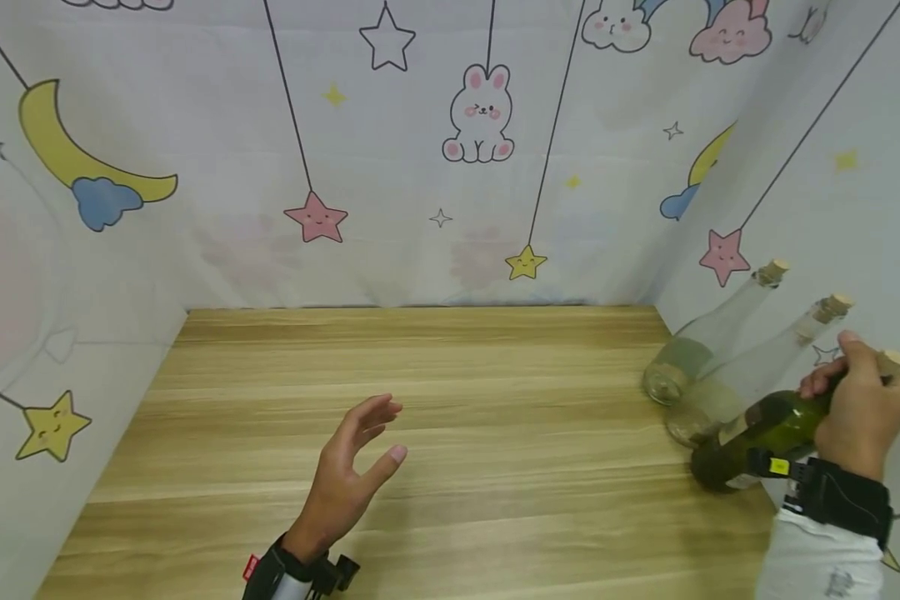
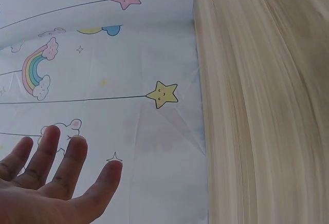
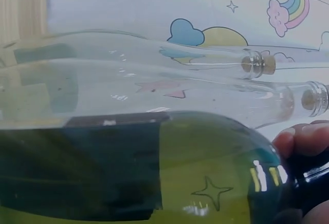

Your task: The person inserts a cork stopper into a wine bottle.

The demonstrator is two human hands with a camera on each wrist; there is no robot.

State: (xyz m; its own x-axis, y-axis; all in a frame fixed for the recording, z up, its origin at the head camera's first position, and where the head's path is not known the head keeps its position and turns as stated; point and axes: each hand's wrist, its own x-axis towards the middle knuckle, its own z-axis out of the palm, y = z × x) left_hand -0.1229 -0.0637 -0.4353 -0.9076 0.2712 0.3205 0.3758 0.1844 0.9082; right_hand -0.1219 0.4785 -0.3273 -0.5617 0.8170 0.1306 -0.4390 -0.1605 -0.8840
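Observation:
At the table's right edge my right hand (image 1: 866,408) grips a green glass bottle (image 1: 787,421) round its neck, just below the cork (image 1: 892,360). The bottle carries a dark label (image 3: 82,167), seen large in the right wrist view. Beside it stand two clear glass bottles, the nearer one (image 1: 750,375) and the farther one (image 1: 708,337), both corked. Over the middle of the table my left hand (image 1: 345,475) hovers with fingers and thumb spread apart, holding nothing. In the left wrist view the same hand (image 2: 56,188) shows relaxed fingers.
A wood-grain table (image 1: 420,383) spans the front. White sheets printed with stars, moons and a bunny form a back wall (image 1: 412,150) and side walls, the right wall (image 1: 855,208) rising close behind the bottles.

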